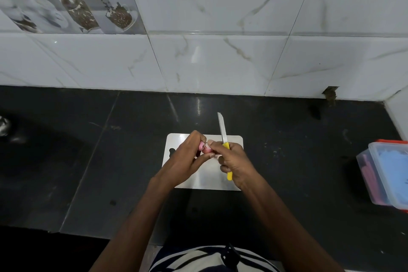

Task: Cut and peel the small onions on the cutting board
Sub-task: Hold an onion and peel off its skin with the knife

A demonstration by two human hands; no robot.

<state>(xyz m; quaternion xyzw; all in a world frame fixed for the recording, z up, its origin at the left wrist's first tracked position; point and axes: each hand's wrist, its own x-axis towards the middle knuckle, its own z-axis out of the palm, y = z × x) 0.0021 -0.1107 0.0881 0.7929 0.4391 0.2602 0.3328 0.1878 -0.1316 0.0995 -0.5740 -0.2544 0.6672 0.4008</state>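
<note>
A small pink onion (204, 147) is pinched in the fingers of my left hand (187, 160) just above the white cutting board (236, 141). My right hand (233, 162) grips a knife with a yellow handle (226, 147); its blade points away from me, past the board's far edge. The thumb of my right hand presses against the onion, at a pale flap of skin. Most of the onion is hidden by my fingers. A dark handle hole shows at the board's left end.
The board lies on a dark stone counter (110, 161) against a white marble-tiled wall (220, 62). A clear plastic box (388, 172) with blue and pink contents stands at the right edge. A metal object (3, 126) shows at the far left.
</note>
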